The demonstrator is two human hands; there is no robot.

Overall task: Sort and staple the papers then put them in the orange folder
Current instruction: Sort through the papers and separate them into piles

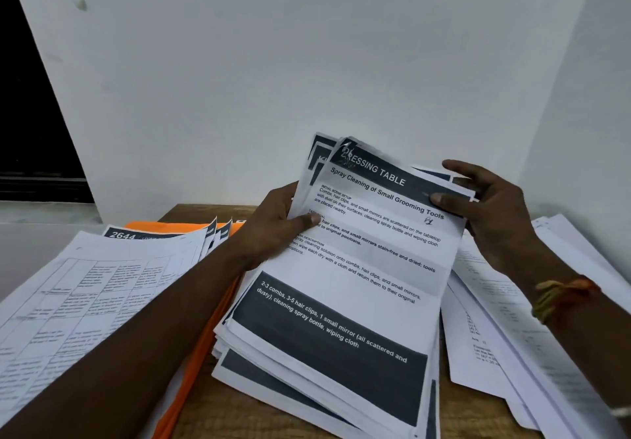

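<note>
Printed white papers with dark bands (341, 285) lean up from the wooden surface (211, 408); left hand (276, 223) grips their side, right hand (491, 206) pinches the top corner, probably for sorting

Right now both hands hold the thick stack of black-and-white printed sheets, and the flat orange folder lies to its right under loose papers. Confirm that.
Wrong on one point: the head view shows the flat orange folder lying to the stack's left, under loose white papers. The left hand and right hand do both hold the thick stack of black-and-white printed sheets.
</note>
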